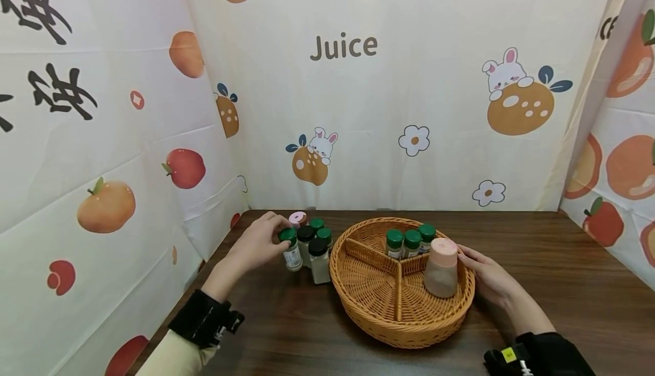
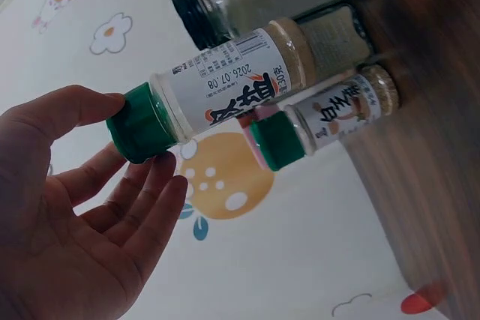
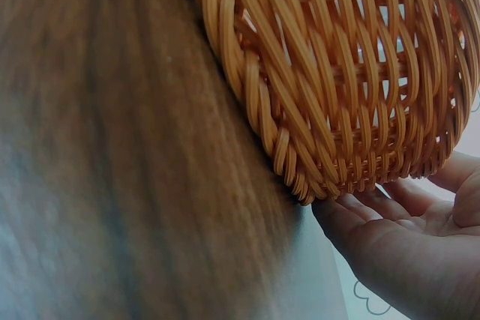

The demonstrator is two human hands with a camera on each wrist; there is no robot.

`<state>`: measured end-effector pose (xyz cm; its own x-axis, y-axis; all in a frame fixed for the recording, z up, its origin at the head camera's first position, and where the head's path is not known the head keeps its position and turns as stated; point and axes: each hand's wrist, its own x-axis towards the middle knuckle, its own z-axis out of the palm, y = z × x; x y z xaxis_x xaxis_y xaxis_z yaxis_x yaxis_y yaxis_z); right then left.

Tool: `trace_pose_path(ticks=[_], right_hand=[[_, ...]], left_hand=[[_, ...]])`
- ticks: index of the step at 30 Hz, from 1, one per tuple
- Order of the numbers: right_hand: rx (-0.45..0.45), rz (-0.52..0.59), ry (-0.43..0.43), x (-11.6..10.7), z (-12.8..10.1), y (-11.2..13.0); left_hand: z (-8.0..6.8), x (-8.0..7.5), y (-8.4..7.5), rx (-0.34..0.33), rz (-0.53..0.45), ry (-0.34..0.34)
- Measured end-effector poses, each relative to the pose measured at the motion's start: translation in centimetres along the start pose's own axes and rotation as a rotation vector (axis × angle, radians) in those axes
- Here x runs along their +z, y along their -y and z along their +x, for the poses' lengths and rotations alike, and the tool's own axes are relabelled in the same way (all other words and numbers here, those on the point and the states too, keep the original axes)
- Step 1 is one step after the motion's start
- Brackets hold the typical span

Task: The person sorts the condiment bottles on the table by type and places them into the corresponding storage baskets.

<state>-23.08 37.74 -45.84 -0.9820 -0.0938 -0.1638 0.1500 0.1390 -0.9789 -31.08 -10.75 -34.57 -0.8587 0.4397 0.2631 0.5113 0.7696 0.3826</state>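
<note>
My left hand point(image 1: 261, 242) pinches the green cap of a clear spice jar point(image 2: 232, 80) between thumb and fingers. The jar has a white printed label and is tilted slightly in the head view. Beside it stand two black-capped jars point(image 1: 319, 261), green-capped jars point(image 1: 324, 235) and a pink-topped one point(image 1: 298, 218). On the right, my right hand point(image 1: 493, 279) holds the side of a round wicker basket point(image 1: 396, 333), its fingers against the outer wall point(image 3: 360, 95). Part of those fingers is hidden behind the weave.
Dividers split the basket into three compartments. Three green-capped jars point(image 1: 411, 240) stand in the back one, and a larger pink-capped jar point(image 1: 441, 271) in the right one. The dark wooden table point(image 1: 286, 330) meets printed cloth walls at the back and left.
</note>
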Motion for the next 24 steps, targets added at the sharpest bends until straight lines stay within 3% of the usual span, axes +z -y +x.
trace_pose_path(ticks=[11, 24], right_hand=[[0.013, 0.008, 0.000, 0.1, -0.1, 0.1], [0.019, 0.021, 0.002, 0.1, -0.1, 0.2]], left_hand=[[0.6, -0.6, -1.3, 0.028, -0.064, -0.006], [1.6, -1.4, -2.8, 0.041, -0.015, -0.011]])
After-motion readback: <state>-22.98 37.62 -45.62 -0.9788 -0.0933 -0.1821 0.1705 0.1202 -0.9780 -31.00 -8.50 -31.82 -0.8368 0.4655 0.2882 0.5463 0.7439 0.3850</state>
